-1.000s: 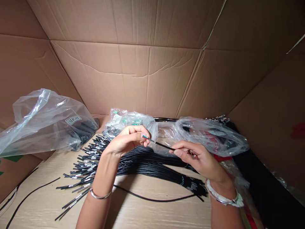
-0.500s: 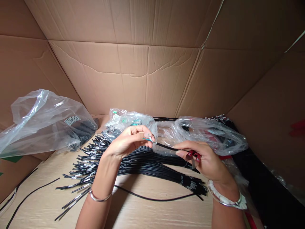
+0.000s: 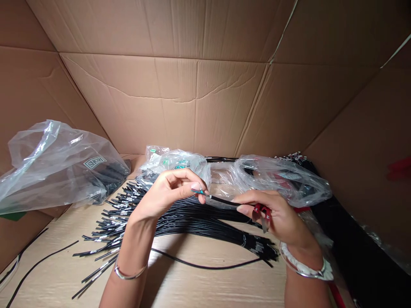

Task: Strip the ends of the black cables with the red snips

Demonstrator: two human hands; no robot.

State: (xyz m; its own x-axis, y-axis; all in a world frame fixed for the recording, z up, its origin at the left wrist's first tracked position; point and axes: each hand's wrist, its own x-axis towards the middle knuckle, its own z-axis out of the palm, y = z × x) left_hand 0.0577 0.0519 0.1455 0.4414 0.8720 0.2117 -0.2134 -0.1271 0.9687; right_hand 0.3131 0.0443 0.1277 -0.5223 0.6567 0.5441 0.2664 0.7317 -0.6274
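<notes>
At the centre of the frame, just below the middle, the left hand (image 3: pixel 163 194) pinches a small teal and silver terminal piece (image 3: pixel 199 191) between thumb and forefinger, right at the bare tip of a thin black insulated wire (image 3: pixel 221 200). To its right, the right hand (image 3: pixel 276 216) pinches that same wire between thumb and forefinger a short way back from the tip, with a small red-handled tool (image 3: pixel 261 211) tucked against its palm; what kind of tool it is cannot be told. The wire runs nearly level between the 2 hands, slightly above a thick bundle of black wires with silver tips (image 3: pixel 180 222) that fans out across the pale wooden tabletop (image 3: pixel 199 286). To do this well, the judgement is that both pinches should sit close to the joint so the short free end cannot bend, and the piece should stay in line with the wire. Behind the hands lie 2 crumpled clear plastic bags (image 3: pixel 279 179), another clear plastic bag with a printed label (image 3: pixel 58 171) sits at middle left, and brown cardboard walls (image 3: pixel 199 98) fill the upper frame.
</notes>
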